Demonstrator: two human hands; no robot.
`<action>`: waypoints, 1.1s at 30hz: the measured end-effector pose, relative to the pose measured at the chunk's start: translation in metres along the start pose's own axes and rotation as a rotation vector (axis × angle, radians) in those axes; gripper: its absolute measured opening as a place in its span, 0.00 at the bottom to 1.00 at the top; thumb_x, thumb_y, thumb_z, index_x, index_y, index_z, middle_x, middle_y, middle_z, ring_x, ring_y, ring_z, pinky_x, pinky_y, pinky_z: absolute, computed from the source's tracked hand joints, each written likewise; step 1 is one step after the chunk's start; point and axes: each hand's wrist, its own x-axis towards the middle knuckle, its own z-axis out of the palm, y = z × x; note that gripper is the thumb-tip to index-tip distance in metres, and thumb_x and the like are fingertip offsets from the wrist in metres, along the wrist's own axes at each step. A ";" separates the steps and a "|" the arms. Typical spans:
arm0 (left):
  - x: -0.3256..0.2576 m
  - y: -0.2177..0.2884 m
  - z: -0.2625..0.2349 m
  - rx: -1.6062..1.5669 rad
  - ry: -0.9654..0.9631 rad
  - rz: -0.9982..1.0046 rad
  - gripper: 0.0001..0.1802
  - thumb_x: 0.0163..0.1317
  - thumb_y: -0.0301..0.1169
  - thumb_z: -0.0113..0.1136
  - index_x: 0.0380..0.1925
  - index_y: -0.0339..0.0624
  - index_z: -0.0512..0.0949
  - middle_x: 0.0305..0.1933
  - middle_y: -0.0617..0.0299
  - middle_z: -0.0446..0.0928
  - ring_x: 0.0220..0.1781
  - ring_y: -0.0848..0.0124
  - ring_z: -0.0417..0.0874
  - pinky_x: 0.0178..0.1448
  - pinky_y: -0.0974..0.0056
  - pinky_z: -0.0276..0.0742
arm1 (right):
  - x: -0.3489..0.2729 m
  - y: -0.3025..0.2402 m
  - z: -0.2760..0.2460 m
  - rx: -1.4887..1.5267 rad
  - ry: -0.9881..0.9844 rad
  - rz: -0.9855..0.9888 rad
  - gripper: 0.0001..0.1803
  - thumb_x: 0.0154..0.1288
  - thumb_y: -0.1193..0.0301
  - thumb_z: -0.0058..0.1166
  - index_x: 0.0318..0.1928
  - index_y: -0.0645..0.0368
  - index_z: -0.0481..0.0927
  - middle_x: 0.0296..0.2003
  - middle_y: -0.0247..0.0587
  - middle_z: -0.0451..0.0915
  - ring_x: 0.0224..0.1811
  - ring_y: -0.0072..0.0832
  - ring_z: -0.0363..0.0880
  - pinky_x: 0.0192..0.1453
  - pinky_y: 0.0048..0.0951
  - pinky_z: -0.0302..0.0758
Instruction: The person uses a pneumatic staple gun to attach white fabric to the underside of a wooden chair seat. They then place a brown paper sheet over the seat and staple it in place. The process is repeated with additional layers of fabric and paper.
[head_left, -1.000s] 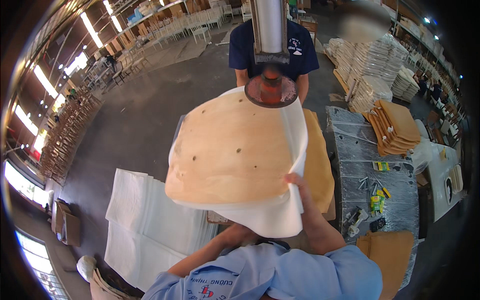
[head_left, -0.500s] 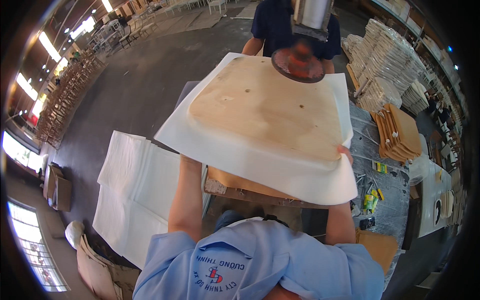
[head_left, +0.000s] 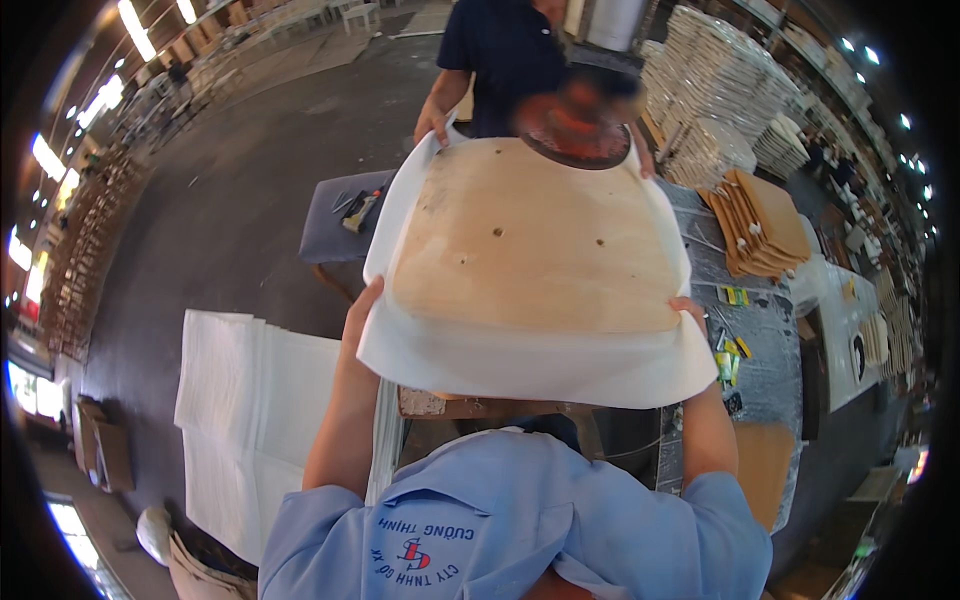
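Observation:
A plywood panel (head_left: 540, 240) with rounded corners and several small holes lies on a white foam sheet (head_left: 530, 365), whose edges curl up around it. My left hand (head_left: 366, 300) grips the sheet at its left edge, thumb showing and the other fingers hidden beneath. At the near right corner my right hand (head_left: 690, 308) is closed on foam and panel edge. Across from me, a co-worker's hand (head_left: 432, 122) holds the far left corner, and their other hand (head_left: 643, 160) is at the far right. A blurred red and black disc (head_left: 577, 130) hangs over the panel's far edge.
Folded white sheets (head_left: 250, 400) are stacked at left. A grey padded surface (head_left: 335, 215) bears tools. To the right, a plastic-covered table (head_left: 705, 230) holds tan panels (head_left: 760, 225) and small yellow-green packets (head_left: 733, 295). Wrapped stacks (head_left: 710, 90) stand behind.
My left hand has come up from under the sheet onto its left edge. The foam's sides now curl upward, and the co-worker's hands have come onto the far corners.

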 end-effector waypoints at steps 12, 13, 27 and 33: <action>0.037 -0.063 -0.050 0.214 0.136 -0.134 0.29 0.81 0.27 0.60 0.79 0.34 0.70 0.72 0.48 0.82 0.70 0.57 0.87 0.71 0.51 0.85 | 0.048 0.019 -0.076 -0.457 0.143 -0.006 0.28 0.75 0.70 0.66 0.69 0.72 0.81 0.59 0.57 0.89 0.56 0.42 0.92 0.62 0.42 0.87; 0.037 -0.066 -0.052 0.242 0.153 -0.139 0.30 0.81 0.26 0.60 0.80 0.35 0.69 0.72 0.49 0.82 0.70 0.56 0.86 0.72 0.51 0.85 | 0.050 0.024 -0.074 -0.511 0.182 -0.011 0.28 0.75 0.69 0.67 0.70 0.72 0.81 0.58 0.56 0.89 0.56 0.41 0.92 0.62 0.42 0.87; 0.049 -0.059 -0.051 0.562 0.215 -0.305 0.38 0.75 0.17 0.63 0.83 0.42 0.64 0.71 0.50 0.81 0.68 0.58 0.86 0.73 0.52 0.85 | 0.054 0.031 -0.068 -0.836 0.402 -0.038 0.29 0.76 0.64 0.67 0.70 0.68 0.82 0.55 0.51 0.90 0.56 0.35 0.90 0.61 0.42 0.84; 0.057 -0.060 -0.049 0.648 0.179 -0.318 0.37 0.74 0.18 0.67 0.81 0.40 0.67 0.71 0.50 0.81 0.69 0.58 0.85 0.74 0.51 0.83 | 0.054 0.037 -0.080 -1.057 0.446 -0.146 0.32 0.74 0.57 0.69 0.66 0.69 0.83 0.55 0.58 0.90 0.57 0.46 0.91 0.63 0.47 0.83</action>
